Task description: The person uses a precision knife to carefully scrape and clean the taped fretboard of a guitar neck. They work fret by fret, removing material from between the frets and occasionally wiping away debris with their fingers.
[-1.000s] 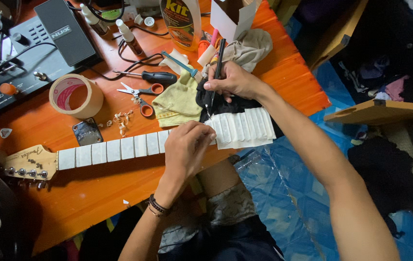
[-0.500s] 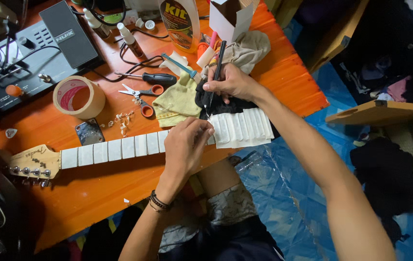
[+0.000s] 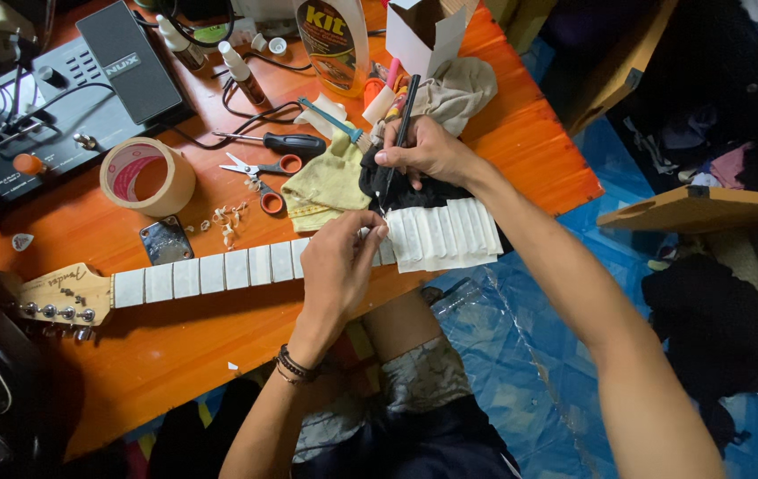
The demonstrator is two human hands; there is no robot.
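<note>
A guitar neck (image 3: 210, 270) lies across the orange table (image 3: 175, 364), its fretboard covered in strips of white tape, headstock at the left. My left hand (image 3: 339, 266) rests on the neck near its middle, fingers pinching at the tape by the frets. My right hand (image 3: 423, 151) grips a thin black tool (image 3: 399, 120) like a pen, its tip pointing down at the fretboard beside my left fingertips. A black cloth (image 3: 414, 191) lies under my right hand.
A roll of tan tape (image 3: 146, 176), orange-handled scissors (image 3: 259, 173), a black screwdriver (image 3: 286, 142), a yellow cloth (image 3: 330, 182), a metal plate (image 3: 166, 239), small screws (image 3: 228, 222), a polish bottle (image 3: 335, 40), a cardboard box (image 3: 428, 31) and a black pedal unit (image 3: 68, 80) crowd the table.
My left hand has shifted slightly along the neck and my fingertips have closed toward the tool tip. My right hand stays in place with the tool.
</note>
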